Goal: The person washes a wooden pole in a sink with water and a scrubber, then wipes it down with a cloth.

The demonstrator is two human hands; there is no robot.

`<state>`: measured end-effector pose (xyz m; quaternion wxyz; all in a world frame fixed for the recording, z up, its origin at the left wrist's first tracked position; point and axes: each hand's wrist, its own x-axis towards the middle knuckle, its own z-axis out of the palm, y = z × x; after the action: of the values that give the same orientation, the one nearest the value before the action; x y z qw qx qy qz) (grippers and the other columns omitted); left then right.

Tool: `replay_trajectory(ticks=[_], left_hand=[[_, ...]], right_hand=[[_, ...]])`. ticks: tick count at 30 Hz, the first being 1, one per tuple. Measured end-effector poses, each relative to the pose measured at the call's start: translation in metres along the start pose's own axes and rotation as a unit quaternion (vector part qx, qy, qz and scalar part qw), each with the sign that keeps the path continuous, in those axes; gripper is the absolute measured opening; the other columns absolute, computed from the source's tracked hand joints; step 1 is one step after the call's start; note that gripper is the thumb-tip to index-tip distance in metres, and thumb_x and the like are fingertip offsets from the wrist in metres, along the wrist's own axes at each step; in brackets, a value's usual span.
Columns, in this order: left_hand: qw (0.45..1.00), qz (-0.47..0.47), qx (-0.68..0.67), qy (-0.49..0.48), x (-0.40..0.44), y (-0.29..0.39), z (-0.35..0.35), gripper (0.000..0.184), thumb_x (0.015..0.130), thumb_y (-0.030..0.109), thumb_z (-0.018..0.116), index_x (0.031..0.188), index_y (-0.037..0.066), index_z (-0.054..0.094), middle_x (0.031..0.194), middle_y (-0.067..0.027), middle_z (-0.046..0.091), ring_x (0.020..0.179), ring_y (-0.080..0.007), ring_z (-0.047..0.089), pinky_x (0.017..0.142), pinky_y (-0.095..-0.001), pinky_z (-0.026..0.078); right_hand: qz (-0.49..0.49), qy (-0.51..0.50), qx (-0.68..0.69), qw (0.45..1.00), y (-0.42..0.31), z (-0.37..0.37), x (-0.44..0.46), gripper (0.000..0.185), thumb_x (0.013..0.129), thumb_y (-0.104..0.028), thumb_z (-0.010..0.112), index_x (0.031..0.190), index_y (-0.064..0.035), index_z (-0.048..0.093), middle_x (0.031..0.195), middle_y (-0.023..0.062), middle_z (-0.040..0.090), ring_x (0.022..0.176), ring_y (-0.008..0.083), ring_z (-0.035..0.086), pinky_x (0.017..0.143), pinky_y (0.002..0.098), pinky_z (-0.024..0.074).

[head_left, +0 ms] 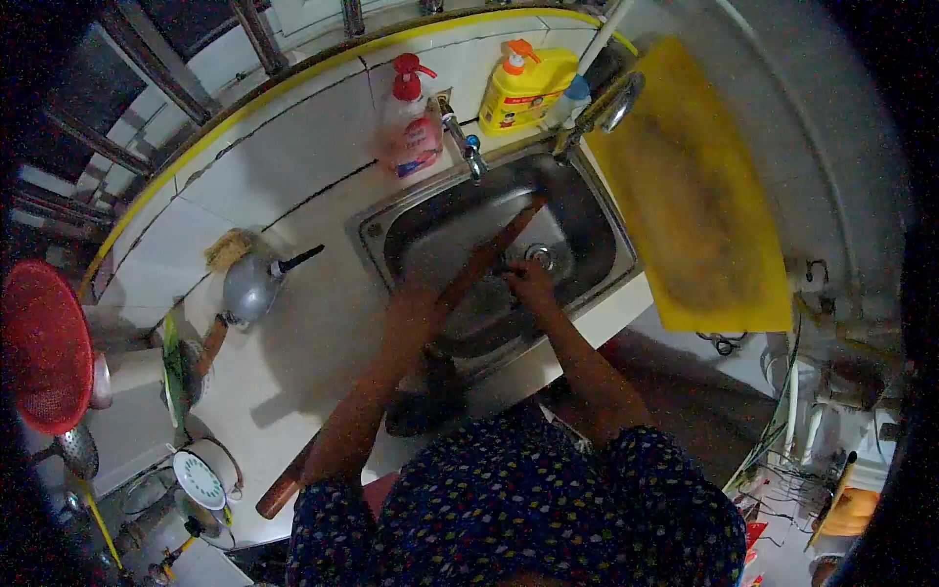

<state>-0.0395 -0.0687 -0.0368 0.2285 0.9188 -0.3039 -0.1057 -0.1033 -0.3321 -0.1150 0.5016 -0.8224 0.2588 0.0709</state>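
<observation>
My left hand [416,308] is over the near left side of the steel sink [460,220], its fingers wrapped round a long brown wooden rod [504,235]. The rod slants across the basin toward its far side. A brown end in line with it shows past my left forearm, so it seems to be one piece. My right hand [528,281] is closed low over the basin, close to the drain [538,256]. Something small and dark shows at its fingertips, too blurred to name. The tap [469,147] stands behind the basin.
A red-capped pump bottle [416,137] and a yellow detergent jug [528,90] stand behind the sink. On the left counter are a metal ladle-like vessel [251,292], a white enamel pot [201,476] and a red colander [44,347]. A yellow board [685,186] is at right.
</observation>
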Motion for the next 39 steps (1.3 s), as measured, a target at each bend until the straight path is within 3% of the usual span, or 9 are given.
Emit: replay_trajectory(ticks=[4,15,17,20,24,26,28,32,39], left_hand=[[0.968,0.087,-0.031,0.234,0.102,0.041,-0.061,0.055,0.083,0.016,0.064,0.133,0.006,0.044,0.115,-0.0203,0.055,0.105,-0.0354,0.057,0.083,-0.0442,0.050],[0.946,0.187,0.209,0.165,0.204,0.066,-0.073,0.019,0.079,0.018,0.062,0.091,0.005,0.068,0.086,-0.0140,0.064,0.079,-0.0307,0.068,0.066,-0.0430,0.055],[0.962,0.135,0.195,0.139,0.216,0.080,-0.073,0.019,0.080,0.019,0.061,0.092,0.005,0.068,0.084,-0.0140,0.065,0.079,-0.0305,0.068,0.066,-0.0431,0.055],[0.970,0.093,0.055,0.218,0.207,0.080,-0.060,0.019,0.084,0.020,0.059,0.092,0.004,0.067,0.081,-0.0139,0.065,0.074,-0.0287,0.067,0.062,-0.0427,0.053],[0.746,-0.113,-0.529,0.389,0.206,0.030,0.027,0.013,0.090,0.017,0.054,0.092,0.007,0.062,0.069,-0.0072,0.058,0.057,-0.0224,0.056,0.053,-0.0351,0.047],[0.674,-0.270,-0.630,0.276,0.184,0.026,0.032,0.011,0.090,0.015,0.053,0.094,0.008,0.060,0.067,-0.0048,0.056,0.057,-0.0207,0.054,0.055,-0.0321,0.046],[0.461,-0.306,-0.831,0.066,0.195,-0.007,0.080,0.009,0.090,0.010,0.052,0.096,0.008,0.058,0.071,-0.0017,0.056,0.061,-0.0178,0.054,0.057,-0.0297,0.044],[0.409,-0.435,-0.797,0.090,0.245,0.007,0.100,0.007,0.089,0.015,0.058,0.088,0.010,0.053,0.061,-0.0010,0.049,0.049,-0.0119,0.045,0.040,-0.0255,0.037],[0.379,-0.408,-0.827,0.080,0.260,0.001,0.138,0.009,0.091,0.013,0.050,0.098,0.009,0.054,0.081,-0.0045,0.057,0.066,-0.0165,0.055,0.057,-0.0284,0.043]], right_hand=[[-0.086,0.040,-0.185,0.978,-0.008,-0.009,-0.003,0.024,0.078,-0.022,0.072,0.096,-0.0057,0.069,0.083,0.0105,0.068,0.074,0.0251,0.065,0.066,0.0364,0.0498],[-0.247,0.147,-0.192,0.938,0.021,0.000,-0.044,0.025,0.075,-0.021,0.070,0.096,-0.0074,0.065,0.091,0.0132,0.063,0.081,0.0331,0.061,0.074,0.0428,0.0488],[-0.125,0.074,-0.247,0.958,0.017,0.002,-0.047,0.025,0.077,-0.021,0.068,0.097,-0.0083,0.064,0.094,0.0123,0.062,0.085,0.0334,0.061,0.076,0.0441,0.0493],[-0.216,0.152,-0.253,0.931,0.017,0.004,-0.051,0.026,0.079,-0.022,0.067,0.100,-0.0084,0.064,0.095,0.0120,0.062,0.086,0.0333,0.061,0.076,0.0453,0.0492],[-0.134,0.174,-0.229,0.948,-0.004,0.005,-0.054,0.024,0.079,-0.020,0.065,0.100,-0.0079,0.066,0.094,0.0132,0.060,0.086,0.0334,0.060,0.075,0.0454,0.0490],[-0.142,0.134,-0.214,0.957,-0.026,-0.002,-0.062,0.023,0.080,-0.018,0.066,0.100,-0.0078,0.067,0.095,0.0136,0.060,0.085,0.0338,0.060,0.073,0.0448,0.0491],[-0.150,0.146,-0.180,0.961,-0.031,-0.001,-0.064,0.021,0.080,-0.017,0.066,0.099,-0.0080,0.067,0.094,0.0138,0.060,0.084,0.0335,0.060,0.073,0.0434,0.0490],[-0.165,0.147,-0.150,0.964,-0.020,-0.001,-0.065,0.020,0.079,-0.015,0.068,0.098,-0.0084,0.068,0.090,0.0138,0.060,0.082,0.0315,0.059,0.073,0.0402,0.0482],[-0.153,0.119,-0.169,0.966,-0.039,-0.005,-0.068,0.023,0.080,-0.017,0.068,0.102,-0.0108,0.068,0.088,0.0123,0.060,0.085,0.0309,0.059,0.074,0.0404,0.0479]])
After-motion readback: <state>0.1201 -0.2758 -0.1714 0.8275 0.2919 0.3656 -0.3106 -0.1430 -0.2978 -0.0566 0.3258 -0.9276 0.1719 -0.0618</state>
